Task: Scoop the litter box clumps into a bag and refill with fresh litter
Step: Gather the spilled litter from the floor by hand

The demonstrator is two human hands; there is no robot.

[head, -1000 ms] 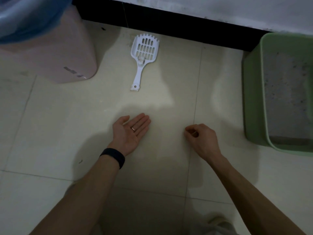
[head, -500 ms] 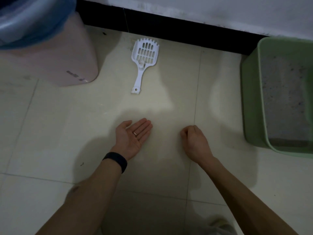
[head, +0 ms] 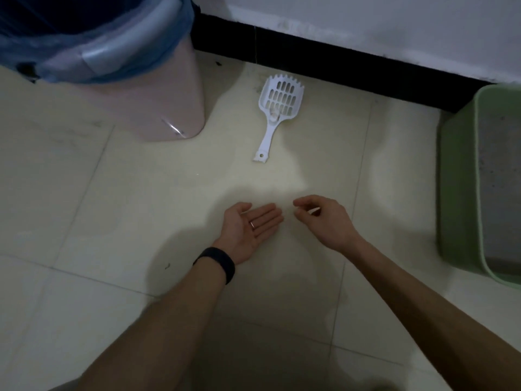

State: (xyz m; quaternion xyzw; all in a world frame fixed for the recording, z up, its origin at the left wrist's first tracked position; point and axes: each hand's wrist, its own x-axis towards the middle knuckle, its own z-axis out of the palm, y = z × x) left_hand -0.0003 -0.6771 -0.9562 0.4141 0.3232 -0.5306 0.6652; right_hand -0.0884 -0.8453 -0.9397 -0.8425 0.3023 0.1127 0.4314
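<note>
Judging by how things lie, the job looks barely under way. The white scoop (head: 273, 122) lies flat on the tiled floor (head: 135, 210) at the far middle, its slotted head towards the black skirting and its handle pointing near, with neither hand on it. The green litter box (head: 456, 193) stands at the right edge, well apart from the scoop, and holds grey litter flecked with dark specks; whether any clumps have come out cannot be told. At the far left, a pink bin (head: 158, 103) lined with a blue bag (head: 158, 56) waits to take them. No fresh litter supply is in view, so scooping, bagging and refilling all appear left to do. The left hand (head: 251, 230) lies palm up low over the floor, its fingers (head: 267, 218) straight and close together, a ring (head: 252, 224) on one and a black wristband (head: 218, 263) behind; it holds nothing. The right hand (head: 327, 221) hovers just beside it, fingers (head: 303, 218) loosely curled, thumb and forefinger tips near but apart, with nothing visible between them.
</note>
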